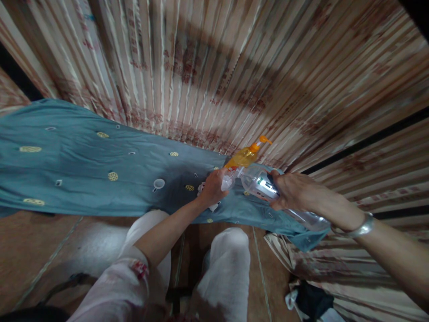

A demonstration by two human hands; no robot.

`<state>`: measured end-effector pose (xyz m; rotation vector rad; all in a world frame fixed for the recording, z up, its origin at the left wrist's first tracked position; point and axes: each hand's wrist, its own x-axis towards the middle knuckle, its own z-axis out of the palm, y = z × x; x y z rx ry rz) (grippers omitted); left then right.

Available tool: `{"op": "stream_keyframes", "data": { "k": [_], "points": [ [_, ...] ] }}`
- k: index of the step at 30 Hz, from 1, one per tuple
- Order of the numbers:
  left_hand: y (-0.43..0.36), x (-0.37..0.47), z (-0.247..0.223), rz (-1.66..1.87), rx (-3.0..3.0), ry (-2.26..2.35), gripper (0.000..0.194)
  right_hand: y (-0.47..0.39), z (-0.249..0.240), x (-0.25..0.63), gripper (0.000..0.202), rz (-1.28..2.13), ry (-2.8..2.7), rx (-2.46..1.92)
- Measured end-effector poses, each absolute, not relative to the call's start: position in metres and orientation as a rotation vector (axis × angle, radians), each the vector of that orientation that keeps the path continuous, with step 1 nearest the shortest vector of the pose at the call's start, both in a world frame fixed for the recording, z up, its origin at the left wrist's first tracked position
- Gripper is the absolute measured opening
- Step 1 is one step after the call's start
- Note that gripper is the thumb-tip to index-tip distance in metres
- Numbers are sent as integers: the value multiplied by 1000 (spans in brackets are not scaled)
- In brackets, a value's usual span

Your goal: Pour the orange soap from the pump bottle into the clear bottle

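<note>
My right hand [295,190] is wrapped round a large clear plastic bottle [256,181], tilted so that its neck points left. Against that neck, my left hand [215,187] grips a small clear plastic container [228,180]; its exact kind is hard to make out. The bottle's mouth meets or overlaps the container. Just behind both stands a yellow pump bottle [241,157] with an orange pump head. Something white and crumpled [214,207] shows beneath my left hand, mostly covered by it. To the left lies a small round white cup or scoop [159,184] with a short handle.
A blue-green patterned cloth [80,179] covers the long narrow surface before me. Pleated curtains [187,67] hang behind it and on the right, with dark bars [362,142] across them. My knees [231,250] are close to the front edge. A dark bag-like item [313,298] lies low at right.
</note>
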<state>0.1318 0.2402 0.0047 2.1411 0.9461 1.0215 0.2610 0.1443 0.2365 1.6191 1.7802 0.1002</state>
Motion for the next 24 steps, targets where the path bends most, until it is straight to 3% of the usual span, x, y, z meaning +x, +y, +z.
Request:
{"op": "stream_keyframes", "data": {
  "k": [24],
  "points": [
    [240,132,5,1035,2127,940,75,144,237,263,47,104,1814,1602]
  ]
}}
